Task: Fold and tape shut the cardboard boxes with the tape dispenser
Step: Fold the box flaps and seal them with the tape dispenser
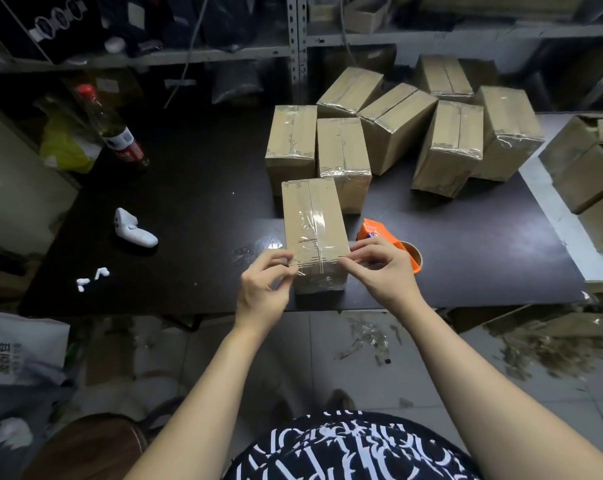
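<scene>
A brown cardboard box (312, 216) lies lengthwise on the dark table (203, 188), with clear tape along its top seam. My left hand (263, 285) touches its near left corner, fingers pinched at the tape edge. My right hand (379, 268) presses the near right corner with its fingertips. The orange tape dispenser (379, 233) lies on the table just right of the box, partly behind my right hand. Several taped boxes (393, 126) stand in a cluster behind.
A red-capped bottle (116, 129) and a yellow-green bag (62, 143) sit at the far left. A white handheld device (132, 228) and small white bits (92, 275) lie left of the box. More cartons (584, 168) stack at right. Shelving (296, 46) runs behind. Tape scraps litter the floor.
</scene>
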The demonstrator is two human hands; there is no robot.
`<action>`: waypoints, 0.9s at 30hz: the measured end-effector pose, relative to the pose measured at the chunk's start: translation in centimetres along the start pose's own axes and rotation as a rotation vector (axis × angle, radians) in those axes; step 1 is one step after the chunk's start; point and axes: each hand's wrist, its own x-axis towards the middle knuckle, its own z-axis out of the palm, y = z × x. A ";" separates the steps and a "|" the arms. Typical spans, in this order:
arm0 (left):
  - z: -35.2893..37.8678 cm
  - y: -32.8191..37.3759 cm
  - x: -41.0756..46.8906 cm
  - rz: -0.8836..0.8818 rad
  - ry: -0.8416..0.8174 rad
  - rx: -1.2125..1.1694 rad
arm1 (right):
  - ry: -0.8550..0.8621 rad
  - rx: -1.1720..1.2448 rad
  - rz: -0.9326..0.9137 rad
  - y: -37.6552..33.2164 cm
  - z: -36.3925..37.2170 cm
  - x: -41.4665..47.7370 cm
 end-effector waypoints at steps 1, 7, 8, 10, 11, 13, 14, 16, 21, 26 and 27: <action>-0.2 0.0 -0.1 0.012 -0.030 0.009 | -0.016 -0.003 0.007 0.2 -0.2 0.2; 0.0 1.1 1.2 0.006 0.011 0.085 | -0.093 -0.056 -0.089 0.1 -0.9 1.3; 0.3 1.1 1.4 0.012 0.027 0.117 | -0.101 -0.065 -0.102 0.1 -1.0 1.3; 0.7 1.3 1.8 0.005 0.052 0.143 | -0.115 -0.084 -0.120 -0.1 -1.2 1.4; 0.8 1.4 1.8 -0.001 0.057 0.145 | -0.121 -0.091 -0.130 -0.1 -1.2 1.4; 0.9 1.5 1.8 0.002 0.046 0.154 | -0.112 -0.106 -0.152 -0.1 -1.2 1.3; 0.9 1.4 1.8 0.007 0.035 0.159 | -0.101 -0.108 -0.153 0.0 -1.1 1.3; 0.8 1.0 1.7 0.020 0.008 0.162 | -0.093 -0.095 -0.140 0.2 -1.1 1.3; 1.0 1.0 1.3 0.044 -0.014 0.140 | -0.045 -0.046 -0.069 0.5 -1.3 1.1; 1.7 2.3 1.2 0.073 -0.038 0.009 | 0.088 -0.013 0.070 0.3 -1.6 1.4; 1.6 2.8 1.4 0.065 -0.062 -0.024 | 0.136 -0.033 0.082 0.3 -1.5 1.4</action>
